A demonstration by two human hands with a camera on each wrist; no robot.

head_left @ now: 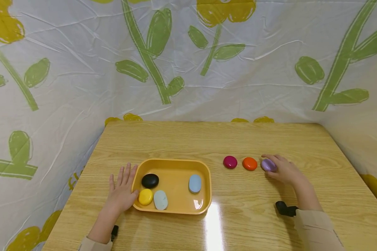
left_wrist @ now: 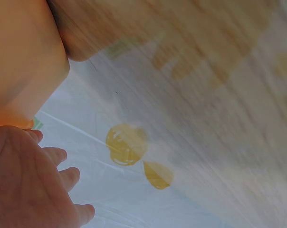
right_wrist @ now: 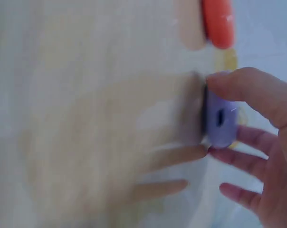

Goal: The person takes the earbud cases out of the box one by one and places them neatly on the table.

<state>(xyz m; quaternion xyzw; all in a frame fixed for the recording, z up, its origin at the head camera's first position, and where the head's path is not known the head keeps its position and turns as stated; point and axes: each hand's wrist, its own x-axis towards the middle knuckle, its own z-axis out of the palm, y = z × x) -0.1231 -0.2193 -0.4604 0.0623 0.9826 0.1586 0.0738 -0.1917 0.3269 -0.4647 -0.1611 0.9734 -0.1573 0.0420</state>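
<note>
My right hand point(head_left: 286, 171) is at the right of the table, its thumb and fingers about a smooth purple stone point(head_left: 268, 165). In the right wrist view the thumb presses one side of the purple stone point(right_wrist: 221, 116) and fingers lie at the other. An orange stone point(head_left: 249, 163) and a magenta stone point(head_left: 230, 162) lie in a row to its left. My left hand point(head_left: 120, 193) rests at the left end of a yellow tray point(head_left: 176, 211), fingers spread straight and thumb at the rim.
Inside the tray are a black stone point(head_left: 150, 181), a yellow stone point(head_left: 146, 197), a pale green stone point(head_left: 161, 200) and a light blue stone point(head_left: 194, 183). The wooden table point(head_left: 188, 139) meets a flower-patterned sheet point(head_left: 270, 76) behind and at both sides.
</note>
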